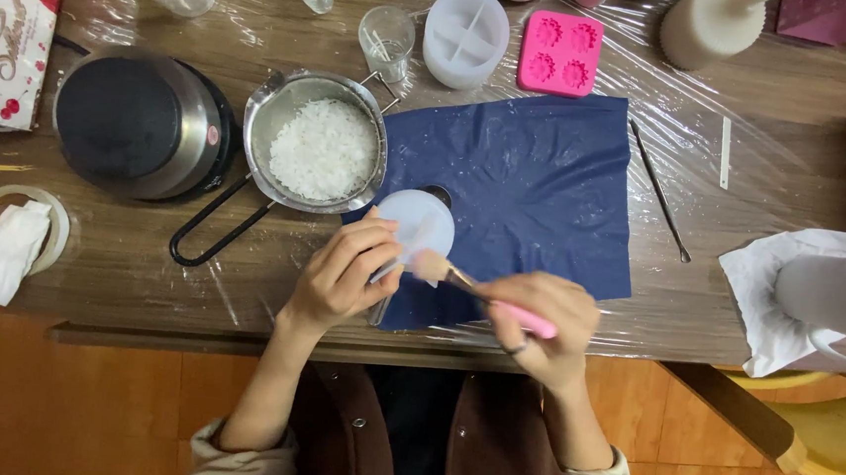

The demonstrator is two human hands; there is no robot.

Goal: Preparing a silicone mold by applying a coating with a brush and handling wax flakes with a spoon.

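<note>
My left hand grips a round translucent white mould by its near edge, above the corner of a dark blue cloth. My right hand holds a pink-handled brush; its bristle tip touches the mould's lower rim. Just left of the mould stands a metal pot filled with white wax flakes, its black wire handle pointing toward me.
A round hot plate sits left of the pot. At the back stand a white round mould, a pink flower mould and a small glass. A thin metal stick lies right of the cloth. White mug on tissue far right.
</note>
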